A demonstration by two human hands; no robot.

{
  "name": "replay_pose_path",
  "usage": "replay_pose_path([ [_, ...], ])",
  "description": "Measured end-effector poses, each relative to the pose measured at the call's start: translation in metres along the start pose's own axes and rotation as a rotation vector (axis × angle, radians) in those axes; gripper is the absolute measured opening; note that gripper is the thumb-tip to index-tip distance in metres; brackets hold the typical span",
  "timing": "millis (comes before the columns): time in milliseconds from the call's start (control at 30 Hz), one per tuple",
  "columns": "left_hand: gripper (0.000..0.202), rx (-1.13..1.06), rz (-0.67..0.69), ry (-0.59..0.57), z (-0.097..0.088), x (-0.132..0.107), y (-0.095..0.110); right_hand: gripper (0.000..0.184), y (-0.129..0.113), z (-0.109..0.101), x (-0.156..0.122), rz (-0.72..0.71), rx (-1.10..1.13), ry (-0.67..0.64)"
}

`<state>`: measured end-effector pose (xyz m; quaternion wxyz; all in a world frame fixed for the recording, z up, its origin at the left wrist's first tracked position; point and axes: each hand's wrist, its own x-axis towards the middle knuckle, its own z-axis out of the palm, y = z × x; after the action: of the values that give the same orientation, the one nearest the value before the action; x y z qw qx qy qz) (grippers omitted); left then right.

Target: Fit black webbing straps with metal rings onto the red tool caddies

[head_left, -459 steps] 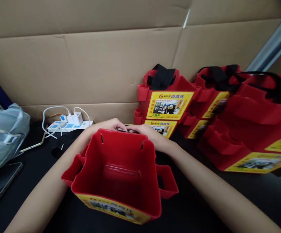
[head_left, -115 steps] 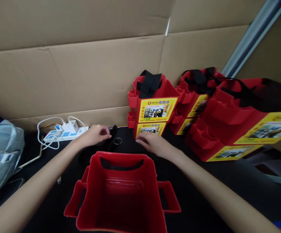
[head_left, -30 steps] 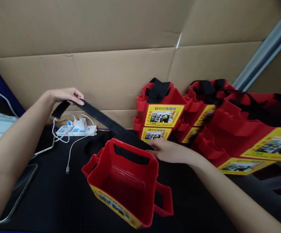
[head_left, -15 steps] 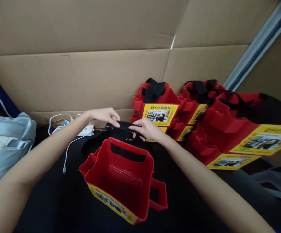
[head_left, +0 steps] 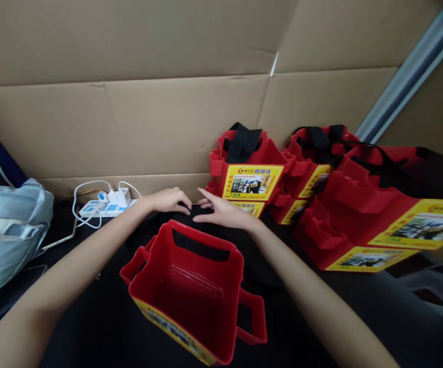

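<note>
A red plastic tool box (head_left: 190,291) with a yellow label stands open and tilted on the black table, right in front of me. A black strap (head_left: 200,246) runs through the slots in its far wall. Just beyond that wall, my left hand (head_left: 167,200) lies with curled fingers pressed onto the dark strap on the table. My right hand (head_left: 221,212) faces it a few centimetres away, fingers stretched out and low over the same strap. The part of the strap under my hands is hard to make out against the black surface.
Stacked red boxes (head_left: 250,171) with black straps stand against the cardboard wall (head_left: 148,122), and more lie on their sides at the right (head_left: 378,204). A white power strip (head_left: 106,204) with chargers sits at the back left. A grey bag (head_left: 6,230) lies at the left edge.
A second ago my left hand held the strap pulled up and out to the left. Both hands then came together on it and have now dropped to the table behind the box.
</note>
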<state>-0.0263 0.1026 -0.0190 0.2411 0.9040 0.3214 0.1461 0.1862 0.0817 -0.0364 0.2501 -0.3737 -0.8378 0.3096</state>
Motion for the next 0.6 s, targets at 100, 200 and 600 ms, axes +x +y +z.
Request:
replay_pose_path([
  [100, 0.014, -0.003, 0.018, 0.093, 0.01, 0.013, 0.003, 0.083, -0.003, 0.017, 0.026, -0.029, 0.177, -0.035],
  [200, 0.025, -0.02, -0.038, 0.23, 0.015, 0.007, -0.013, 0.049, 0.008, 0.025, 0.037, -0.015, 0.247, -0.091],
  [600, 0.018, 0.097, -0.428, 0.554, 0.076, -0.004, -0.09, 0.047, 0.009, 0.038, 0.038, 0.041, 0.58, -0.16],
])
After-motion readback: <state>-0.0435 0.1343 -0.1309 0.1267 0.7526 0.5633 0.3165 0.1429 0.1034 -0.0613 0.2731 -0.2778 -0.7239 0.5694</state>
